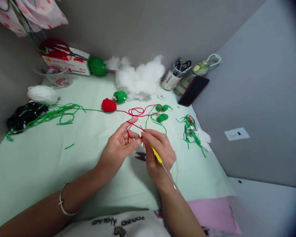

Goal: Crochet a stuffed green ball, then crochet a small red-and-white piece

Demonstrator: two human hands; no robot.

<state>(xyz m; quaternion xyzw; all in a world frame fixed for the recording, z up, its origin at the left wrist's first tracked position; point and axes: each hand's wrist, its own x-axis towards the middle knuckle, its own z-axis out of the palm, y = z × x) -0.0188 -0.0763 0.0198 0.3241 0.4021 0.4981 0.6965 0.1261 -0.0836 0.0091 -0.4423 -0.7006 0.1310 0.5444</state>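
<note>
My left hand (115,144) has red yarn (135,125) looped over its raised index finger, with thumb and fingertips closed on the strand. Between the fingers of my right hand (160,149) is a crochet hook (157,154) with a yellow grip, its metal end pointing back towards my wrist. Both sets of fingertips meet at a tiny bit of red work, mostly hidden. The strand curls across the table to a red yarn ball (109,105). Dark snips (140,156) lie under my hands, partly covered by the right one. Several small green crocheted balls (160,118) with tails lie just beyond.
White stuffing (140,77) is heaped at the back, near green yarn balls (97,66). Right of it stand a pen cup (171,79), a bottle (201,67) and a leaning phone (193,90). Yarn scraps (191,130) lie right; tangled green yarn (64,110) lies left. Grey partitions enclose the table.
</note>
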